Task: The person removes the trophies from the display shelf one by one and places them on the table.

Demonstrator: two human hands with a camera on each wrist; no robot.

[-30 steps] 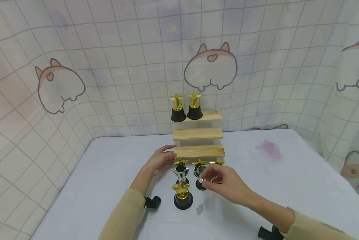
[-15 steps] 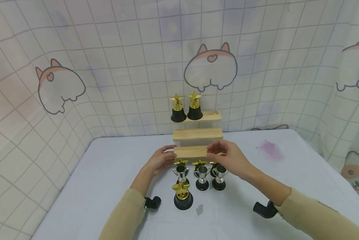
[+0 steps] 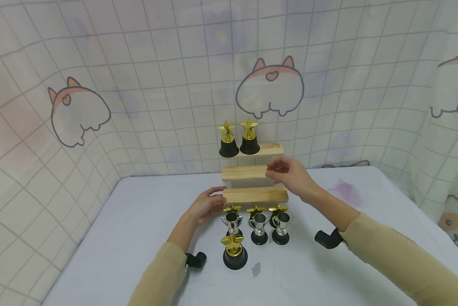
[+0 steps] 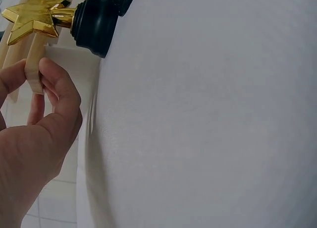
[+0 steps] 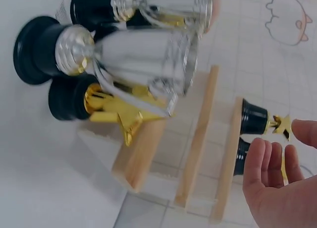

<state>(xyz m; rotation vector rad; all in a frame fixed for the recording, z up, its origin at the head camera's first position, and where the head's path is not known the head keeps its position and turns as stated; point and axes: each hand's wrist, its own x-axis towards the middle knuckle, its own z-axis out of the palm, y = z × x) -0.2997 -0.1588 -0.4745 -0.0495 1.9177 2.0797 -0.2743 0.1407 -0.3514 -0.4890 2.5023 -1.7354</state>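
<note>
A three-step wooden shelf stands on the table. My left hand pinches the left end of its lowest board between thumb and fingers. Loosely curved and holding nothing, my right hand hovers before the right end of the middle board. Two gold star trophies with black bases stand on the left and middle of the top board. Before the shelf are three silver cup trophies, and behind them three star trophies, partly hidden. One more star trophy stands nearest me.
A white cloth covers the table. Behind it hangs a grid-patterned curtain with cartoon animals. A black wrist camera mount sticks out from the right sleeve. A grey patch marks the cloth by the front trophy.
My right hand has moved up and away from the silver cups, past the lowest board, to the middle board. The left hand has stayed on the lowest board.
</note>
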